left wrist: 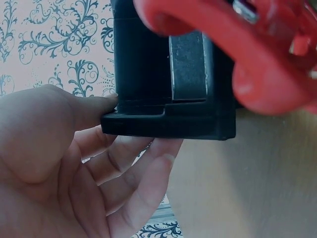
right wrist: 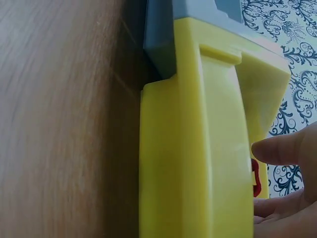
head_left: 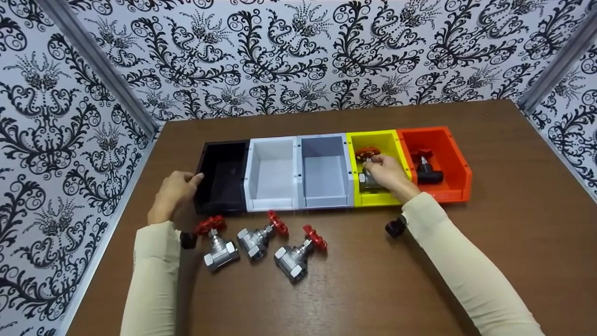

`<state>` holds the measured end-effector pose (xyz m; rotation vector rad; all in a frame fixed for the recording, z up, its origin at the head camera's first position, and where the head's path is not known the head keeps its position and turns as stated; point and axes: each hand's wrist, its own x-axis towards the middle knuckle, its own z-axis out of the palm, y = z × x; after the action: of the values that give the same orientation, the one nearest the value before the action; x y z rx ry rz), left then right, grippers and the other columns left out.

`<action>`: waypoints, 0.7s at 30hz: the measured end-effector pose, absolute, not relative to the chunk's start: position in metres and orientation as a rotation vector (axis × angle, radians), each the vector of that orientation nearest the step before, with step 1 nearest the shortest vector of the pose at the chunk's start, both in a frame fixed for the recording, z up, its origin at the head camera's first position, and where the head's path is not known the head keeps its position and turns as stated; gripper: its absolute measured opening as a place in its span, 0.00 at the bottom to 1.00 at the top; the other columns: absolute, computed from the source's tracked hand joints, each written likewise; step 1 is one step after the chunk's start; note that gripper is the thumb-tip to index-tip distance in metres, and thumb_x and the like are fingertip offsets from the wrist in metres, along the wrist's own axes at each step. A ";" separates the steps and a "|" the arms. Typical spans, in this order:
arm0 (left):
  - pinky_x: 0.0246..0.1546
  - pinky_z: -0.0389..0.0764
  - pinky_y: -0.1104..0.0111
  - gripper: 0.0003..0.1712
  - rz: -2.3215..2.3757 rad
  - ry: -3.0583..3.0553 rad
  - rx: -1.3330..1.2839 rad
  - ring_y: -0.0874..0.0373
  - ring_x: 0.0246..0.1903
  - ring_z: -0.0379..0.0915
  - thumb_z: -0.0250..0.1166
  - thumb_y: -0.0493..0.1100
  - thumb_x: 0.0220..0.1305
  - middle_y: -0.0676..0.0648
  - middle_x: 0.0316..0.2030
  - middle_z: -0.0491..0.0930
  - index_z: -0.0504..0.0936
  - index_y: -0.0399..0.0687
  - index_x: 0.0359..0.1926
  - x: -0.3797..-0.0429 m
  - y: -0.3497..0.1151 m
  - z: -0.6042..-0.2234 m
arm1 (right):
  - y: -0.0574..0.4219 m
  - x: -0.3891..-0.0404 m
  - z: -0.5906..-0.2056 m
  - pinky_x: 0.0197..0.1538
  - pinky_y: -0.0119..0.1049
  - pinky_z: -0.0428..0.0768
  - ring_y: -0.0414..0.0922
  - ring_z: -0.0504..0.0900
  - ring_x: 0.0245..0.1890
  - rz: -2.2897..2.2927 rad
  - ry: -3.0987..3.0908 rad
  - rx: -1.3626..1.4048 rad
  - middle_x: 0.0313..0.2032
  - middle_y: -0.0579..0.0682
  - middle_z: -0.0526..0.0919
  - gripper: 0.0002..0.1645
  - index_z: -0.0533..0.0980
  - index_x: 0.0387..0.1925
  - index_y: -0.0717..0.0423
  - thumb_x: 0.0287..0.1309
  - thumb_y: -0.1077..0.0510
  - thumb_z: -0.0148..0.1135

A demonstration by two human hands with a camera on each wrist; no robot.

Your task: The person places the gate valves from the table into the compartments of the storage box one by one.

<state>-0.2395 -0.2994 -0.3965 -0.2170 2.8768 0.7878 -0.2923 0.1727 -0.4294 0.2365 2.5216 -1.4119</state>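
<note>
My left hand [head_left: 176,192] holds the left wall of the black bin [head_left: 225,177], thumb at the rim and fingers on the outside; the left wrist view shows the thumb on the bin's edge [left wrist: 168,124]. Inside the yellow bin [head_left: 378,201], my right hand [head_left: 388,171] holds a metal valve [head_left: 371,181] with a red handwheel by its middle, hiding part of it. In the right wrist view the yellow bin's front wall [right wrist: 223,148] covers most of that valve. Three similar valves lie on the table: left [head_left: 220,249], middle [head_left: 256,240] and right [head_left: 296,259].
A white bin [head_left: 273,204] and a grey bin [head_left: 326,201] stand between the black and yellow ones, in one row. The orange bin [head_left: 459,172] at the right end contains a black-bodied valve [head_left: 429,175]. Patterned walls [head_left: 298,56] border the brown table [head_left: 364,289].
</note>
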 end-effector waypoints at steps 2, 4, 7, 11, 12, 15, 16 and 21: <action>0.47 0.67 0.46 0.30 0.782 2.875 -0.216 0.41 0.46 0.68 0.45 0.62 0.69 0.35 0.47 0.74 0.79 0.43 0.48 -0.240 -0.299 -0.396 | 0.173 -0.291 -0.427 0.63 0.46 0.63 0.52 0.65 0.59 -1.412 2.513 0.223 0.64 0.60 0.64 0.35 0.58 0.66 0.64 0.63 0.50 0.52; 0.49 0.66 0.44 0.29 0.775 2.872 -0.210 0.38 0.49 0.68 0.45 0.60 0.69 0.33 0.50 0.73 0.78 0.42 0.51 -0.240 -0.299 -0.396 | 0.173 -0.289 -0.425 0.63 0.46 0.64 0.52 0.65 0.59 -1.422 2.497 0.213 0.64 0.60 0.64 0.36 0.57 0.67 0.64 0.63 0.50 0.52; 0.52 0.64 0.42 0.29 0.762 2.870 -0.213 0.34 0.55 0.65 0.45 0.59 0.70 0.31 0.55 0.71 0.75 0.42 0.56 -0.241 -0.298 -0.395 | 0.173 -0.285 -0.421 0.63 0.46 0.63 0.52 0.64 0.60 -1.427 2.482 0.206 0.64 0.59 0.64 0.37 0.57 0.67 0.63 0.63 0.49 0.52; 0.54 0.62 0.41 0.30 0.761 2.860 -0.228 0.33 0.58 0.62 0.45 0.59 0.69 0.32 0.58 0.69 0.73 0.43 0.59 -0.242 -0.298 -0.396 | 0.173 -0.281 -0.416 0.63 0.47 0.63 0.52 0.65 0.59 -1.409 2.478 0.202 0.63 0.58 0.65 0.37 0.59 0.66 0.62 0.62 0.46 0.53; 0.54 0.62 0.41 0.30 0.761 2.859 -0.229 0.33 0.58 0.62 0.45 0.59 0.69 0.32 0.58 0.69 0.73 0.43 0.59 -0.243 -0.298 -0.396 | 0.173 -0.280 -0.414 0.63 0.47 0.63 0.52 0.65 0.59 -1.405 2.476 0.200 0.63 0.58 0.65 0.37 0.59 0.65 0.61 0.62 0.46 0.53; 0.54 0.62 0.41 0.30 0.764 2.861 -0.223 0.33 0.58 0.62 0.45 0.59 0.70 0.32 0.58 0.69 0.73 0.42 0.59 -0.243 -0.299 -0.397 | 0.174 -0.276 -0.410 0.63 0.48 0.62 0.53 0.65 0.58 -1.385 2.474 0.195 0.63 0.57 0.65 0.37 0.59 0.66 0.60 0.62 0.43 0.53; 0.54 0.62 0.41 0.30 0.764 2.864 -0.222 0.33 0.58 0.62 0.45 0.59 0.70 0.32 0.58 0.69 0.73 0.42 0.59 -0.243 -0.299 -0.397 | 0.174 -0.275 -0.409 0.63 0.49 0.62 0.52 0.65 0.59 -1.380 2.475 0.198 0.63 0.56 0.65 0.38 0.59 0.66 0.59 0.62 0.42 0.53; 0.51 0.64 0.42 0.30 0.777 2.866 -0.209 0.36 0.54 0.66 0.45 0.61 0.69 0.33 0.54 0.72 0.75 0.43 0.55 -0.242 -0.301 -0.398 | 0.173 -0.267 -0.402 0.64 0.50 0.62 0.53 0.64 0.61 -1.350 2.499 0.138 0.65 0.56 0.63 0.39 0.57 0.67 0.58 0.62 0.42 0.53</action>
<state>-0.2418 -0.3009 -0.3976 -0.2092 2.8660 0.7768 -0.2674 0.1733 -0.4022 0.1384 2.4985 -1.3498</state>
